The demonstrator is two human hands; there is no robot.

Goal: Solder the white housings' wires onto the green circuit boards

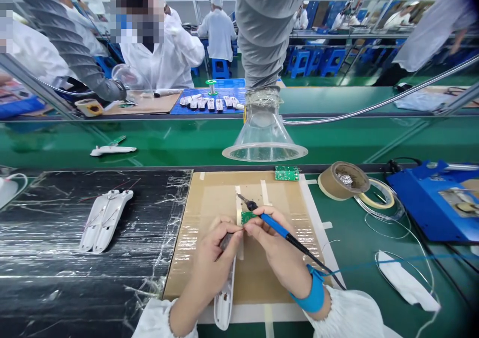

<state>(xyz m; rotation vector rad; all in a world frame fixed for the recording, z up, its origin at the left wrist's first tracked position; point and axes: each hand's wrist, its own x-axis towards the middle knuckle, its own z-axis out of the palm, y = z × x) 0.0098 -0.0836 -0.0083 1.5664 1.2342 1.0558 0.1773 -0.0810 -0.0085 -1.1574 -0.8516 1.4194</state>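
Observation:
My left hand (216, 252) is closed over a long white plastic housing (223, 308), whose lower end sticks out toward me beneath the palm. In my right hand (275, 246) a blue-handled soldering iron (276, 226) lies between the fingers, its tip pointing up and to the left. Both hands' fingertips meet beside a small green circuit board (247, 218); a tiny piece, perhaps a wire, is pinched there, too small to make out. A blue wrist strap (313, 290) circles my right wrist. Under the hands lies a cardboard sheet (202, 193).
White housings with thin wires (105, 223) lie on the black mat at left. Above the cardboard hangs a clear fume hood (265, 138). Another circuit board (287, 173), a tape roll (343, 180) and a blue soldering station (436, 198) stand toward the right. Co-workers sit across the green belt.

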